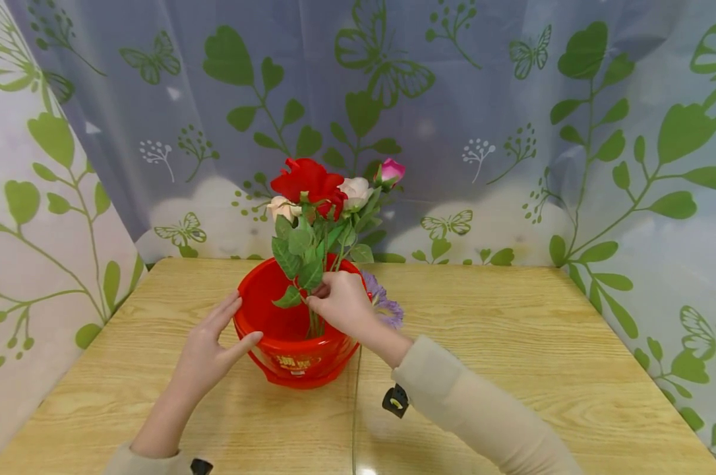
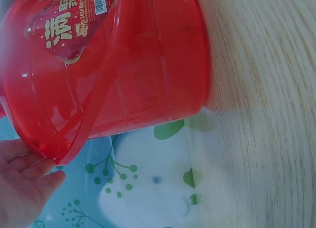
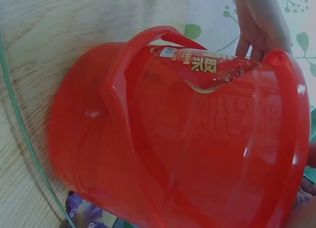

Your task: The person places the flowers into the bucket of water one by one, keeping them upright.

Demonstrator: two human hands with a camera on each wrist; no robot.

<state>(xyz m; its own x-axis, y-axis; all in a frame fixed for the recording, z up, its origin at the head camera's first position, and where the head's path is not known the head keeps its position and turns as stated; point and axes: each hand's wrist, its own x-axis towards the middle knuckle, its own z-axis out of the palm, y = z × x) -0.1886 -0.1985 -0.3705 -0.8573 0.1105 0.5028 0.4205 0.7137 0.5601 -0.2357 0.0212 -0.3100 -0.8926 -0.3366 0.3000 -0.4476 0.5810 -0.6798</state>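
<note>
A red plastic bucket point(image 1: 301, 369) stands upright on the table, with artificial flowers leaning in it. Among them are a large red flower point(image 1: 308, 179), pale roses point(image 1: 355, 191) and a pink bud point(image 1: 391, 171), above green leaves point(image 1: 299, 241). My right hand point(image 1: 346, 303) reaches over the bucket's near right rim and pinches the stems; its fingertips are partly hidden by leaves. At the bucket's left side, my left hand point(image 1: 206, 349) touches the rim with extended fingers, thumb apart. The left wrist view shows those fingers point(image 2: 24, 161) against the bucket's edge beside its red handle point(image 2: 101, 90).
A purple flower point(image 1: 383, 300) lies on the wooden table point(image 1: 482, 343), just right of the bucket. In the right wrist view, a thin green strand point(image 3: 24, 134) curves beside the bucket. Behind the table hangs a patterned curtain point(image 1: 441, 132).
</note>
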